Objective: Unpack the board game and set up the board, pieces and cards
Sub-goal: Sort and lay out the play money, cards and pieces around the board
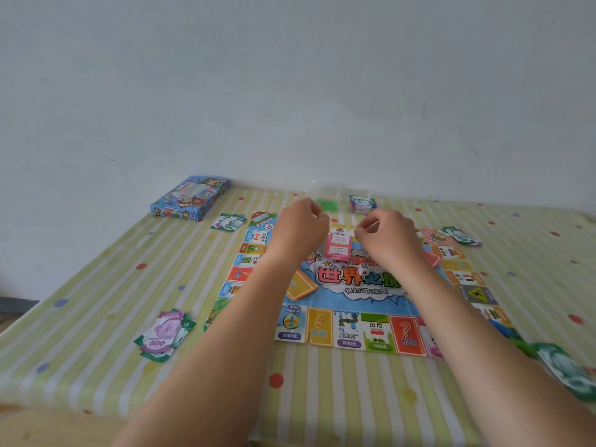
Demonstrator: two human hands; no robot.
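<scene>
two hands hovered over the far half of the board, which lay flat on the striped, dotted tablecloth. the left hand and the right hand both had their fingers curled in tight, thumb against forefinger, near each other but apart. a faint clear shape, badly blurred, rose between and just beyond the fingertips, with something green at its foot; whether either hand pinched it could not be told. just below the gap between the hands a pink stack of cards sat on the board, and nearer than that a white die on the centre title. an orange card lay beside the left forearm. a purple money pile lay off the board's near left corner, a green money pile off its near right. the blue game box lay at the far left, against the wall.
</scene>
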